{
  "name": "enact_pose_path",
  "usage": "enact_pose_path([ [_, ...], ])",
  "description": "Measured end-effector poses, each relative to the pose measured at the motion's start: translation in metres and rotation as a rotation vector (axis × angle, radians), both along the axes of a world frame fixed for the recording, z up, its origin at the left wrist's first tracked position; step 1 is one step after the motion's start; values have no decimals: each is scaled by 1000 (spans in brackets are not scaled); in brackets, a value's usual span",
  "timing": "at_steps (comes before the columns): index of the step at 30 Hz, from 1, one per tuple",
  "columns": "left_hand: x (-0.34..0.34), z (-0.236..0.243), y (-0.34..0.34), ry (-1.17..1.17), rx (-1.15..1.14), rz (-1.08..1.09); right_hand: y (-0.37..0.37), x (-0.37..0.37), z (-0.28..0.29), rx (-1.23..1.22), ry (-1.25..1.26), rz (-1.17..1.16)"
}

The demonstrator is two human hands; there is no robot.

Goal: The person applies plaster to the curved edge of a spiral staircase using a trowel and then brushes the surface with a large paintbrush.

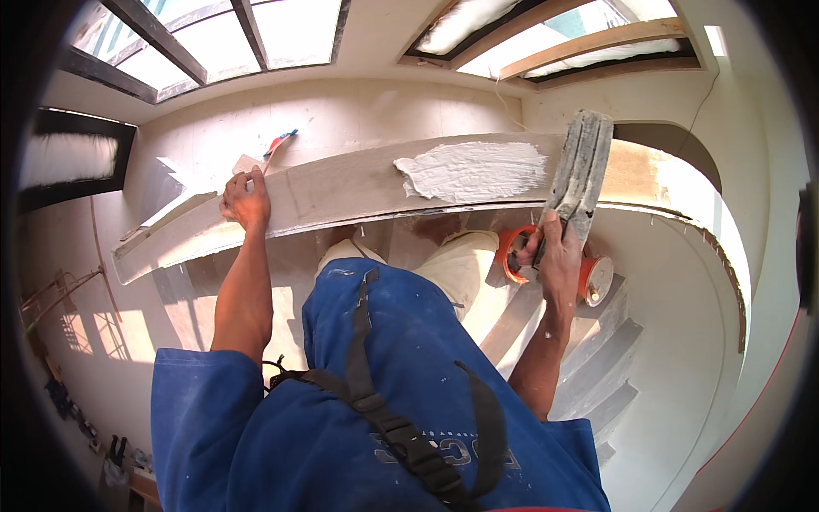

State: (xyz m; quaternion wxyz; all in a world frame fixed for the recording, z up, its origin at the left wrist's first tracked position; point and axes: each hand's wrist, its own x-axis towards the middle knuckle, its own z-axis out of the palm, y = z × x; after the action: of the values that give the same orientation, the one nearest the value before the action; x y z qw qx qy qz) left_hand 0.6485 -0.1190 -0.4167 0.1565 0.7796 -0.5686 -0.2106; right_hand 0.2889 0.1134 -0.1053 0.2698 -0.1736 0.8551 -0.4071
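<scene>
My right hand (556, 256) is closed around the grip of a long, grey, putty-crusted plastering trowel (583, 166). Its blade stands up over the top of a curved, low wall (341, 179). A thick patch of white putty (478, 169) is spread on that top, left of the trowel. Farther left, my left hand (246, 198) is closed at the wall's far edge. Just beyond its fingertips are a small beige flat piece (247, 164) and a slim red-and-blue object (278, 143); the fingers hide what they grip.
Below the wall, orange buckets (589, 280) stand by grey stair steps (597, 358), near my right forearm. The wall's top curves down at the right, with a rough edge (735, 299). Windows (281, 30) with dark frames are at the back.
</scene>
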Motion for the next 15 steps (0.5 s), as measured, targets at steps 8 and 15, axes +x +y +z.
enact_pose_path([
  [8,-5,5,-2,5,-16,-8,-72,114,-85,221,-55,468],
  [15,-4,-1,-2,-18,-17,-15,-55,74,-87,270,28,259],
])
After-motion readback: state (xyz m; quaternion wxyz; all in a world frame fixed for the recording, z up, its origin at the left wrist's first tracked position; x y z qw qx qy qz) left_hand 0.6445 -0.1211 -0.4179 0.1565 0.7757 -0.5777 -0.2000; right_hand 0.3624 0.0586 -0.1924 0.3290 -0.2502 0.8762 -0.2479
